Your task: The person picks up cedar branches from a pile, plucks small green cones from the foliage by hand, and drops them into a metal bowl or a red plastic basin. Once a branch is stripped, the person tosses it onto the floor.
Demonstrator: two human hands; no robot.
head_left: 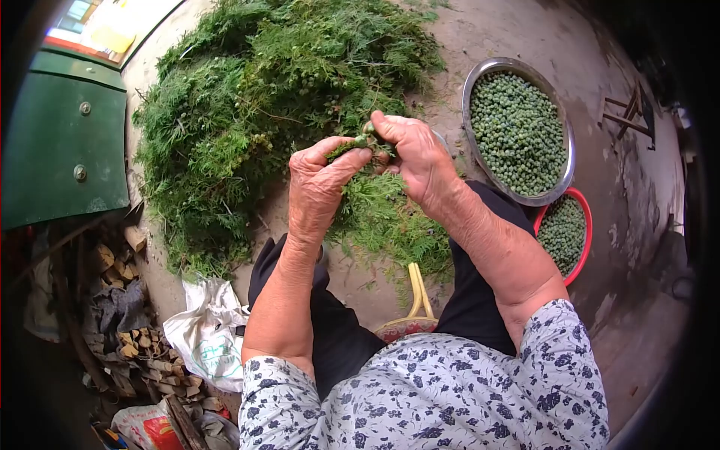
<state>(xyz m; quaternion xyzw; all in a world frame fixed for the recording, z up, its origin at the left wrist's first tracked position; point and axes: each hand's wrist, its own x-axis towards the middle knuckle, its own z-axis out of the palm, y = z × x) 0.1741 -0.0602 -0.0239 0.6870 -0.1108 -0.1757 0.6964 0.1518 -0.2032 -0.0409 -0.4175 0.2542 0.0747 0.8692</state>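
Above my lap, both hands meet at a small green conifer sprig (384,145) that carries round green cones (365,135). My left hand (324,176) is closed, its thumb and forefinger pinching the sprig beside a cone. My right hand (418,154) is curled around the sprig's other side, its thumb raised near the cones; part of its grip is hidden. Just beyond the hands lies a large heap of cut conifer branches (225,120). More loose green sprigs (401,229) lie on the ground between my knees.
To the right stand a metal basin (569,142) and a red-rimmed basin (588,240), both full of green cones. A yellow-handled basket (417,289) sits by my lap. At left are a white sack (206,330), split firewood (154,360) and a green metal panel (64,142).
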